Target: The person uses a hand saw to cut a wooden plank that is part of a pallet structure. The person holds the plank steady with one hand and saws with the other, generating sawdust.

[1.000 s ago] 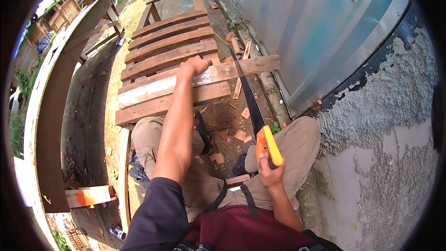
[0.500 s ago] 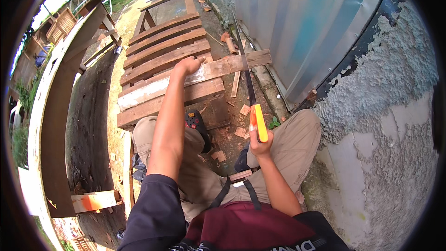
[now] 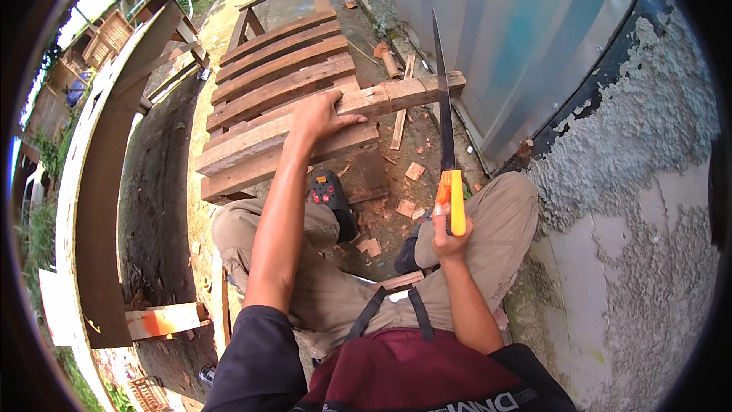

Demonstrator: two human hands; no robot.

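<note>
My left hand (image 3: 324,116) is closed around a wooden board (image 3: 408,94) that lies across the slatted wooden frame, its thumb along the near side. The board's right end sticks out past the slats, and a dark line crosses it partway along. My right hand (image 3: 450,230) grips the yellow and orange handle of a handsaw (image 3: 445,133). The saw's dark blade points away from me and overlaps the board near its right end; I cannot tell whether they touch.
The slatted frame (image 3: 284,67) stands ahead. Wood offcuts (image 3: 370,247) and a thin strip (image 3: 403,103) litter the ground. A corrugated metal sheet (image 3: 518,46) and rough wall (image 3: 640,130) run along the right. A long wooden piece (image 3: 99,206) stands at left.
The board has been turned, so its white-painted face no longer shows. My left hand now wraps around it. The saw has shifted right, toward the board's end.
</note>
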